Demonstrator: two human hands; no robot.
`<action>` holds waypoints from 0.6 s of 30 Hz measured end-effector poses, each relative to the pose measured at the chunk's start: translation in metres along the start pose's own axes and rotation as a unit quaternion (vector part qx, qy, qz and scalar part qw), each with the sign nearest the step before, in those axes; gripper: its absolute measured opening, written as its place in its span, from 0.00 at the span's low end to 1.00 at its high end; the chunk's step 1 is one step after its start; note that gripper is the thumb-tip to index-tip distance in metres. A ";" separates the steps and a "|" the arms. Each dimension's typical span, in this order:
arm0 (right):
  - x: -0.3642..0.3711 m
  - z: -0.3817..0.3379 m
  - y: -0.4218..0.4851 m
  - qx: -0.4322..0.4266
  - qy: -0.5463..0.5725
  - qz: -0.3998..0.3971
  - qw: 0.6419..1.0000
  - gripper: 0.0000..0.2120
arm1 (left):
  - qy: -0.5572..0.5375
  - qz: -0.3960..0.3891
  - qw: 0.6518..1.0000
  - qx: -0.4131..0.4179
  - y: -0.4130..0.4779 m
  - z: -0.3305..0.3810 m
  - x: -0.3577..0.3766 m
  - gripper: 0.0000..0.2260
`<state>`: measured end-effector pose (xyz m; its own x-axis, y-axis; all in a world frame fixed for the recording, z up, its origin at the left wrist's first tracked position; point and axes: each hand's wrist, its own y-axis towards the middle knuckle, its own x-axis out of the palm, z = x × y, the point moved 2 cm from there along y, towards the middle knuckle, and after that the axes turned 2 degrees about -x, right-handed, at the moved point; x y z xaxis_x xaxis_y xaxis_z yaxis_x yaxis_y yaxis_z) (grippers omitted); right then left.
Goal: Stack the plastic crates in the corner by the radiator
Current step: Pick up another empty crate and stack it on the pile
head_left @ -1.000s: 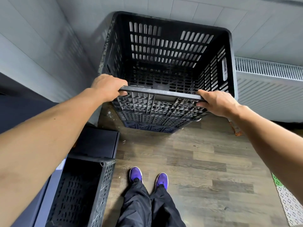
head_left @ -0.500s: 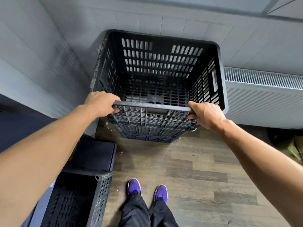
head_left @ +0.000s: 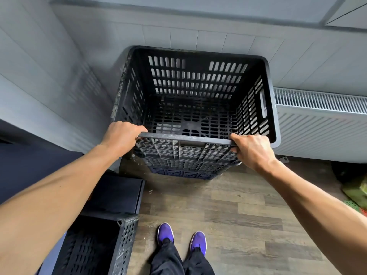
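A black slotted plastic crate stands in the wall corner, on top of other crates whose dark blue lower edge shows beneath it. My left hand grips the left end of its near rim. My right hand grips the right end of that rim. The crate is empty inside. A white radiator runs along the wall just right of it. Another black crate stands at the lower left.
Grey panelled walls meet behind the stack. A dark flat-topped box sits on the floor left of my purple shoes. Wood-look flooring spreads in front of the stack. Green and red items lie at the right edge.
The crate in my hands has sunk lower and nearer the corner, settling level over the stack. Both hands kept their grip on the near rim.
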<state>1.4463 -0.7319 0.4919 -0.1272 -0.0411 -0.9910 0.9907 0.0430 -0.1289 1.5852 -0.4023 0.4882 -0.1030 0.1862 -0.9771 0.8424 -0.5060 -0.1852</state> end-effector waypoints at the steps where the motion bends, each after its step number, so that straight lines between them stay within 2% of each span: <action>1: 0.000 0.000 0.000 0.000 -0.001 0.004 1.000 0.09 | -0.003 0.005 1.000 -0.001 0.000 -0.001 0.002 0.23; 5: 0.002 0.000 0.003 0.003 -0.007 0.008 1.000 0.09 | 0.005 0.014 1.000 -0.009 0.001 0.000 0.007 0.23; 14: -0.001 0.007 0.013 -0.004 0.002 -0.003 1.000 0.07 | -0.006 -0.037 0.999 0.018 0.013 -0.005 -0.008 0.12; 18: 0.000 0.003 0.012 -0.018 -0.001 -0.015 1.000 0.07 | -0.006 -0.045 0.999 0.005 0.013 -0.011 -0.007 0.14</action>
<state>1.4581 -0.7346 0.4902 -0.1576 -0.0450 -0.9865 0.9840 0.0769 -0.1608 1.6024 -0.4011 0.4942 -0.1837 0.2217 -0.9577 0.8244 -0.4958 -0.2729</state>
